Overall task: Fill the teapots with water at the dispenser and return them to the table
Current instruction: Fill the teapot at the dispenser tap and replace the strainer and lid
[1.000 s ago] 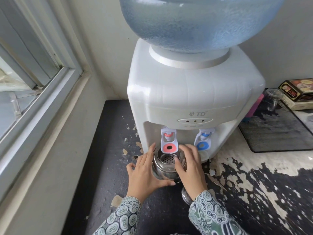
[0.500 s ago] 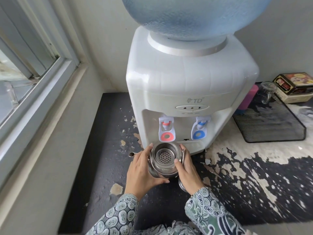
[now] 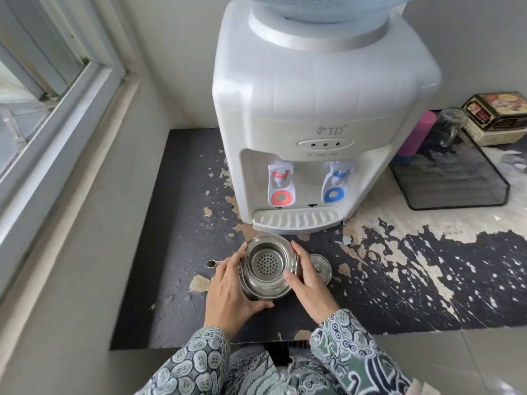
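Only the lower curve of the water bottle shows, cut off by the top edge, and the teapot's body is mostly hidden by the two hands wrapped around it. Its spout pokes out to the left past the left hand. Whether water sits inside is hard to tell; the perforated strainer fills the open mouth and looks dry, perhaps. The teapot is shiny steel, lidless, held just in front of the dispenser's drip tray, over the peeling dark counter, clear of both taps. The left hand curls around its left side, thumb under the near rim; the right hand clasps the right side. The lid lies just beside the right hand, partly covered by it
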